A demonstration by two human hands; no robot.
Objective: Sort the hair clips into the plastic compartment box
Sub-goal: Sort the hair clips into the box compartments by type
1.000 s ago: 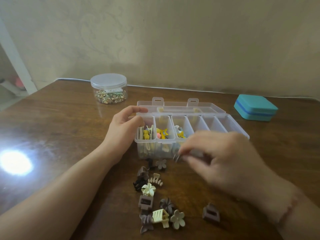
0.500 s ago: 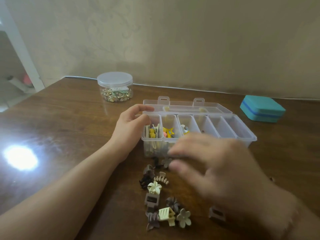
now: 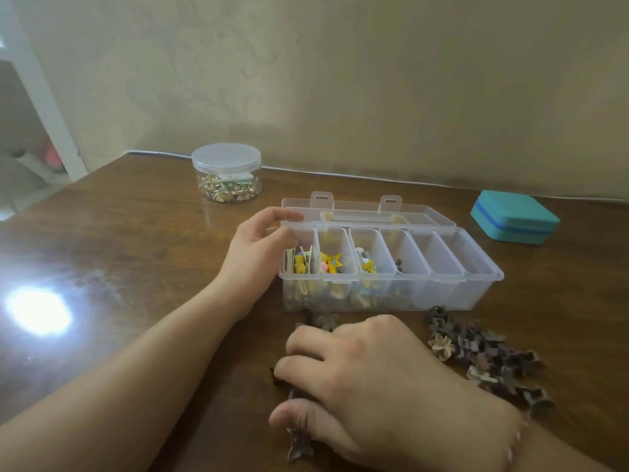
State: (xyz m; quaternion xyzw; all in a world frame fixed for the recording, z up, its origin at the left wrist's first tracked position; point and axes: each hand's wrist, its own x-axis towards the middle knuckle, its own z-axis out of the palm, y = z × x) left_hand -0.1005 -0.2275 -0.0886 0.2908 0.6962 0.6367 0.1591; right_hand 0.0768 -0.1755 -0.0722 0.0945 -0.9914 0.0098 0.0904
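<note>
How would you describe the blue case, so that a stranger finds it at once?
Start at the clear compartment box on the wooden table. Look past its right end, towards the wall. The teal case lies there shut and alone, the only opaque, coloured container.

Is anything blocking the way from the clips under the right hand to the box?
Nothing visible. The right hand lies over the clips just in front of the box, whose lid is folded back. The left hand holds only the box's left end.

One head-worn wide-angle camera looks forward and down, close over the wooden surface [image 3: 136, 233], facing a wall [image 3: 374, 80].
</note>
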